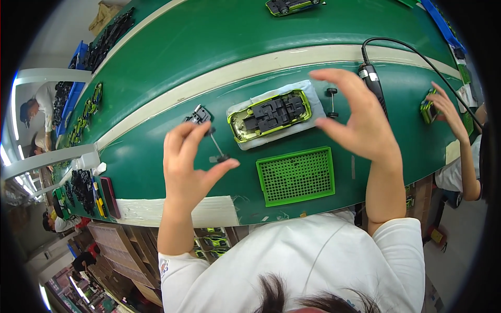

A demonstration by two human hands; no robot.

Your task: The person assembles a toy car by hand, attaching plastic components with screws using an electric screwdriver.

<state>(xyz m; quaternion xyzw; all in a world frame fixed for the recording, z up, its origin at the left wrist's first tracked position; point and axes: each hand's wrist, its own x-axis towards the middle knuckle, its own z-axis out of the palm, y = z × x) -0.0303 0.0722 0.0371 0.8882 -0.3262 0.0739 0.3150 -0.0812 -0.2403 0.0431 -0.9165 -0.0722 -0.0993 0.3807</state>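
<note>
Left of the frame's centre our left hand (183, 159) holds a wheeled rod (215, 144), while right of centre our right hand (369, 128) spreads wide around a second rod (332, 103), the toy car shell (275, 116) lying mid-frame on pale cloth (315, 99).

Downward head-worn fisheye view, close above workbench (141, 148)

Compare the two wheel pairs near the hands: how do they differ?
The left wheel pair is held between finger and thumb of the left hand; the right wheel pair rests on the table, near the open right hand. In the picture, the left wheel pair slants, while the right wheel pair runs nearly vertical. Both have two dark wheels on a thin rod.
</note>
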